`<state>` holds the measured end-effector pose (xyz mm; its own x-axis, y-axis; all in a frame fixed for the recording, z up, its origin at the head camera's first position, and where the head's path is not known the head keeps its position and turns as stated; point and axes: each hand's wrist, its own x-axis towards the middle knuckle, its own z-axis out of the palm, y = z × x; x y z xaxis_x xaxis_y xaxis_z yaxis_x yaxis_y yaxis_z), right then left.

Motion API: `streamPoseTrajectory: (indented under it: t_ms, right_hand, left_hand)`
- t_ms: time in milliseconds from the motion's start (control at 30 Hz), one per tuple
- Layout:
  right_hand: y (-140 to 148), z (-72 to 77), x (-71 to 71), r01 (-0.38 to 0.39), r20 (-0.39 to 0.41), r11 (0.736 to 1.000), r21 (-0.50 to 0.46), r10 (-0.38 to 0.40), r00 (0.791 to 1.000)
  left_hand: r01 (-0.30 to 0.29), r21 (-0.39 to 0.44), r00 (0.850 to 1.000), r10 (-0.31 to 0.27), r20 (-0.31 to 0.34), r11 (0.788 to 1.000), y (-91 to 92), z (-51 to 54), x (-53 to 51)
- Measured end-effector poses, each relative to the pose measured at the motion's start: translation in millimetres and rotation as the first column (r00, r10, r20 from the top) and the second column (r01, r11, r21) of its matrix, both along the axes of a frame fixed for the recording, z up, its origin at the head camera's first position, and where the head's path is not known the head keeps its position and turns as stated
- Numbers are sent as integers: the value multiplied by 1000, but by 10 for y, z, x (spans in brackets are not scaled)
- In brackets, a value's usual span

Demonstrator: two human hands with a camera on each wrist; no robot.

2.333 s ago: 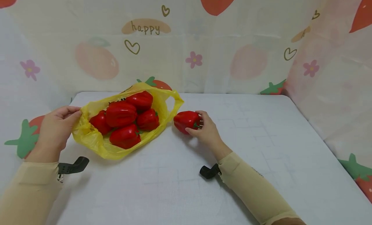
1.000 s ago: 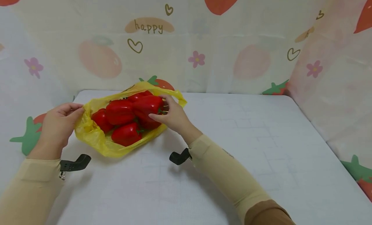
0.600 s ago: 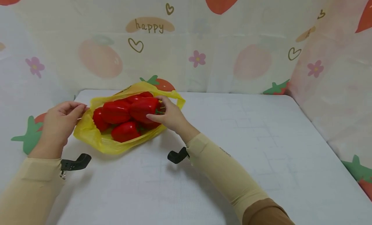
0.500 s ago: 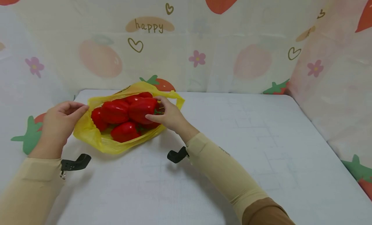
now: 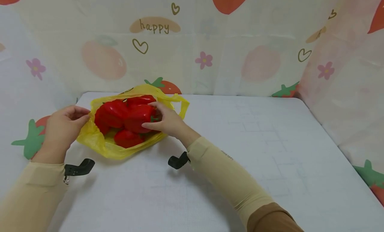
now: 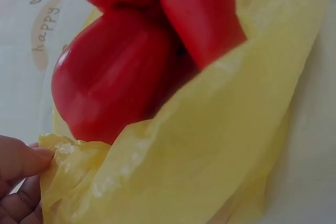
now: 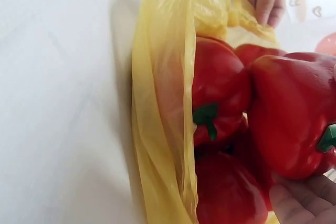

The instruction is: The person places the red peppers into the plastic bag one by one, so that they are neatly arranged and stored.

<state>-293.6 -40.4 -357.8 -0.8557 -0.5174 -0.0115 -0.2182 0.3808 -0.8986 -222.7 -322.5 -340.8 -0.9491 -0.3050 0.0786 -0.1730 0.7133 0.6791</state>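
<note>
A yellow plastic bag (image 5: 115, 153) lies with its mouth spread on the table, full of several red bell peppers (image 5: 112, 113). My left hand (image 5: 64, 127) pinches the bag's left rim between thumb and fingers; the left wrist view shows the bunched yellow film (image 6: 68, 156) at the fingertips. Inside the mouth, my right hand (image 5: 169, 123) grips one bell pepper (image 5: 138, 117) by its stem end, thumb on the near side and fingers behind. In the right wrist view that held pepper (image 7: 289, 114) sits against the other peppers. The lowest peppers are partly hidden.
The white table (image 5: 240, 152) stretches to the right and front of the bag. A printed cloth backdrop (image 5: 222, 42) stands behind the table and along its right side. The bag's loop handle (image 5: 183, 105) stands up at its right end.
My right hand has carried the pepper from the table leftward into the bag, then pushed it further left among the others. My left hand has kept to the bag's rim, shifting slightly right.
</note>
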Motion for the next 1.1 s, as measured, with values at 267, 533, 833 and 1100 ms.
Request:
streamPoseTrajectory:
  t_ms: [267, 533, 833, 1100]
  right_hand:
    - [-189, 11, 42, -24, -49, 996, 88, 29, 998]
    - [-320, 48, 86, -23, -81, 991, 129, 33, 996]
    - [-316, 12, -3, 88, -111, 989, 121, -75, 991]
    - [-336, 16, -36, 123, -167, 980, 153, -97, 981]
  left_hand:
    - [-9, 45, 1000, 9, 15, 999, 1, 9, 0]
    - [-15, 54, 1000, 15, -10, 998, 12, 10, -8]
    - [-19, 56, 1000, 20, -18, 998, 1, 12, -2]
    - [-30, 96, 999, 33, -28, 995, 5, 33, 3]
